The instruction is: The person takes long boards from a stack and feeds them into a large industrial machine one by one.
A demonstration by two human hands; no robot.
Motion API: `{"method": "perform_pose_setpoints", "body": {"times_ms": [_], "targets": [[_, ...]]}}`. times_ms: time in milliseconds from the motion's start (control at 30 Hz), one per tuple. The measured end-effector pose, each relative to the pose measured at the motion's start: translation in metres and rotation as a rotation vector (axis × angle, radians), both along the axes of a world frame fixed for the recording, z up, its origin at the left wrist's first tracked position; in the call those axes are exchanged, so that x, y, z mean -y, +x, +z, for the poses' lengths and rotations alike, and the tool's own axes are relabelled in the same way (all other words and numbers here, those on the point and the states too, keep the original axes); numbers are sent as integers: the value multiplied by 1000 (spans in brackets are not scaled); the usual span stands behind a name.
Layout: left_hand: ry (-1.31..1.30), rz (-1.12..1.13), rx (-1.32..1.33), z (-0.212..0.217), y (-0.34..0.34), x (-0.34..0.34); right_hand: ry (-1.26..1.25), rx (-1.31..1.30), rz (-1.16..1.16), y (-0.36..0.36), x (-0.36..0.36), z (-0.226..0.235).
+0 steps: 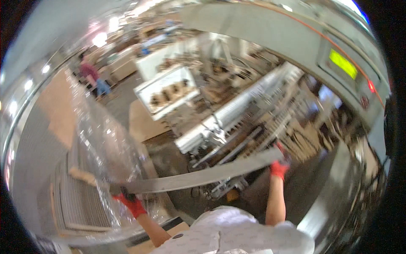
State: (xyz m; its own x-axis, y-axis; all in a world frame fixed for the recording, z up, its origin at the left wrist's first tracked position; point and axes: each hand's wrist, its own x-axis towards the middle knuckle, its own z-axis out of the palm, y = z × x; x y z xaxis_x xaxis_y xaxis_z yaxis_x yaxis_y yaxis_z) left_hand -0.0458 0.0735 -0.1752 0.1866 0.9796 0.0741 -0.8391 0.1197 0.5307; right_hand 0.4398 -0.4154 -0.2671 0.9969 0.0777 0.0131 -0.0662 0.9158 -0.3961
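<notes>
A long, flat grey board (198, 177) stretches across in front of me, held level between both hands. My left hand (132, 204), in a red glove with dark fingers, is closed on its left end, beside a plastic-wrapped stack. At the other end my right hand (279, 167), gloved the same way, grips the board near the machine. Motion blur softens the fingers. Just beyond the board lies a machine bed with a bright metal rail (237, 114) and several metal bars.
To the left stands a stack of panels (80, 199) under clear plastic film (105, 139). A grey machine housing (270, 29) with a lit yellow-green display (343, 64) spans the upper right. A person (94, 75) in a dark red top is far left. A white box (168, 92) stands beyond the rail.
</notes>
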Motion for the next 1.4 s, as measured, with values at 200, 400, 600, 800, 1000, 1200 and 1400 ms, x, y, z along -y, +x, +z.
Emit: {"method": "perform_pose_setpoints", "body": {"times_ms": [200, 400, 600, 800, 1000, 1200, 1400], "targets": [[81, 549, -650, -25, -18, 36, -82, -255, 96, 49, -80, -50], [116, 690, -804, -71, -31, 45, -347, -441, -30, 66, -156, -75], [-8, 232, -705, -130, -90, 21, -842, -428, -330, 80, -179, -33], [-238, 78, -558, -164, -77, 50, -1165, -204, -116, 50, -229, -35], [64, 103, -872, -158, -71, 31, -1694, 68, -137, 3, -271, -44], [-2, -40, -916, -142, -46, 28, -1776, 378, -135, 14, -242, -40], [36, 45, -934, -155, -34, 25, -1671, 360, -140, 25, -225, -40]]}}
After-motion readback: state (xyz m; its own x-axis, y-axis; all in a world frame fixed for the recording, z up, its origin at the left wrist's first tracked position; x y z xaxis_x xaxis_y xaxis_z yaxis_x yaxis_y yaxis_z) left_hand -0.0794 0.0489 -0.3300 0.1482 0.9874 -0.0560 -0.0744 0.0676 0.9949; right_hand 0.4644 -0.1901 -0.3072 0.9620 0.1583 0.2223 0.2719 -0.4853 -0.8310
